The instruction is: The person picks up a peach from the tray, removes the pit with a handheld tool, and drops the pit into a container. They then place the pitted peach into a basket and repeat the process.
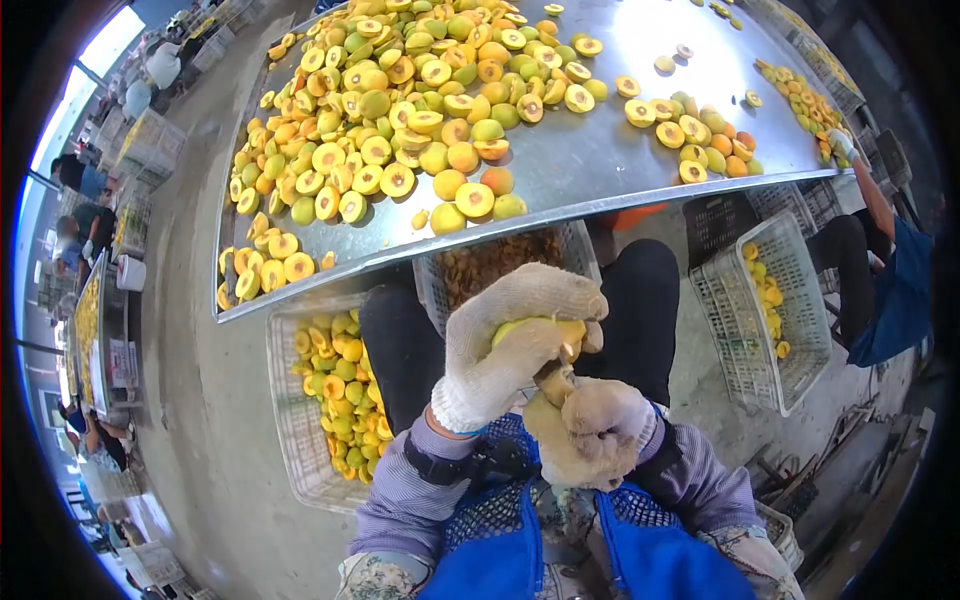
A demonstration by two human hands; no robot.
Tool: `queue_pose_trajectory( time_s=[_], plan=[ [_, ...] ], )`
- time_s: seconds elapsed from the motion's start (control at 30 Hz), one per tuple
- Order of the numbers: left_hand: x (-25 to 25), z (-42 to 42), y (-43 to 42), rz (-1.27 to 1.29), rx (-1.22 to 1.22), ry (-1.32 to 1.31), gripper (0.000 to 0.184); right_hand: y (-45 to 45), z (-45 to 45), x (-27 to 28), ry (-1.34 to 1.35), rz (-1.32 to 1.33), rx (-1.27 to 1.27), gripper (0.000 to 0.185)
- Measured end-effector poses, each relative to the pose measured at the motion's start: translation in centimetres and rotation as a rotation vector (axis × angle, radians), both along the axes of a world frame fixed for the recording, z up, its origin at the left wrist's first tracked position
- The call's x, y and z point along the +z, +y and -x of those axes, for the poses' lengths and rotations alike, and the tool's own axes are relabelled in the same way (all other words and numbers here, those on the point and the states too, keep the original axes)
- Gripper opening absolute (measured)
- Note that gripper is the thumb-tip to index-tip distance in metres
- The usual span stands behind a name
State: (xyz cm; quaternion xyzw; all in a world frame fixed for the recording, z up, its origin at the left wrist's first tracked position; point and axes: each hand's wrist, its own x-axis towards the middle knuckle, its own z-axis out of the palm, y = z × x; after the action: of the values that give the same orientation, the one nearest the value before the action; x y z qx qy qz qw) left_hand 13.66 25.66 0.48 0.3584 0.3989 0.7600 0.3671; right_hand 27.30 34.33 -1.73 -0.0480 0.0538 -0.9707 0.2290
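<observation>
My left hand (520, 330), in a knitted work glove, is closed around a yellow-green peach half (571, 336) held in front of my lap. Its fingers cover most of the fruit. My gloved right hand (592, 430) is wrapped round a short tool (554, 379) with a metallic end. That end meets the lower side of the peach half; the handle is hidden in my fist. Right below the table edge, between my knees, a crate (430, 290) holds brown pits and scraps (500, 262).
Ahead, the metal table (570, 185) bears a large heap of halved peaches (400, 100). A crate (290, 420) of peach halves sits at my left, another crate (740, 330) at my right. At far right a co-worker's gloved hand (843, 146) reaches the table.
</observation>
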Motion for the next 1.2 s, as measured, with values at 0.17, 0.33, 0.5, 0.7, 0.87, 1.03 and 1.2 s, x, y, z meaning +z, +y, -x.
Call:
queue_pose_trajectory(
  time_s=[0.17, 0.33, 0.5, 0.7, 0.87, 1.03, 1.2],
  plan=[
    [0.3, -0.1, 0.6, -0.019, -0.029, -0.316, 0.024, 0.4, 0.1, 0.5, -0.133, -0.007, -0.01, 0.03],
    [-2.3, 1.8, 2.2, -0.021, 0.238, 0.481, 0.025, 1.7, 0.7, -1.3, -0.11, 0.004, 0.007, 0.029],
    [-2.1, 0.4, 2.9, 0.023, 0.007, -0.259, 0.05, 2.0, 1.4, -0.6, -0.055, -0.031, -0.099, 0.031],
    [-3.5, -0.2, 5.0, 0.4, -0.113, -0.314, 0.053, 2.2, 3.0, 0.6, -0.048, -0.521, 0.281, 0.028],
    [-5.6, 4.1, 1.0, 0.507, 0.316, -0.056, 0.049, 4.2, 1.8, -1.4, -0.238, -0.238, 0.131, 0.02],
    [-8.7, 10.2, -10.1, 1.081, 0.893, 0.801, 0.027, 5.5, 2.1, -2.8, -0.136, -0.545, -0.067, 0.026],
    [-7.4, 11.8, -9.7, 1.197, 0.809, 1.358, 0.028, 4.7, 4.6, -0.5, -0.244, -0.758, 0.102, 0.031]
  ],
)
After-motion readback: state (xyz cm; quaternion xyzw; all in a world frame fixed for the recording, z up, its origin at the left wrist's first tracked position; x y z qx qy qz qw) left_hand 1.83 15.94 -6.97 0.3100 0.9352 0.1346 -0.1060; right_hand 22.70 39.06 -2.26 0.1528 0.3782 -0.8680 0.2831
